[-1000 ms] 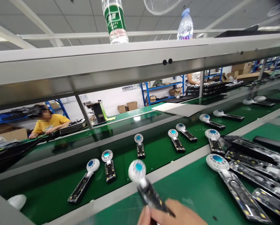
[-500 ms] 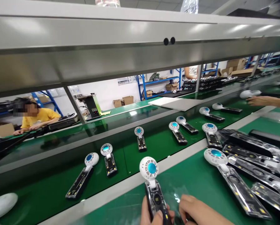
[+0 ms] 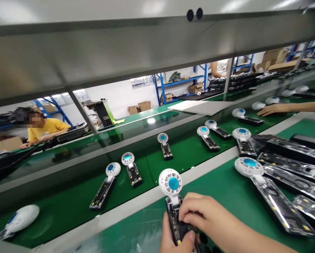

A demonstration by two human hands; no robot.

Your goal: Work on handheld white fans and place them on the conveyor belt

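Note:
My left hand (image 3: 177,242) is closed around the clear-topped black body of a handheld device (image 3: 173,207), tilted up at the bottom centre. The device has a white round slotted head with a turquoise middle. Over its body my right hand (image 3: 199,211) bends in, fingertips pinched together at a dark round spot; anything between them is hidden. Below my right wrist, several black round pieces (image 3: 203,239) show in part. Just right of my hands, a similar device (image 3: 273,200) lies on the green worktop (image 3: 215,179).
More such devices (image 3: 291,168) lie piled at right. Several stand spaced along the green conveyor belt (image 3: 144,168). Another person's hand (image 3: 273,109) reaches over the belt at right. A metal shelf (image 3: 120,52) crosses overhead. A person in yellow (image 3: 49,130) sits across the line.
My right hand has moved up and left from beside the device onto its body. Devices on the belt appear shifted right. The other person's hand has moved left, away from a device.

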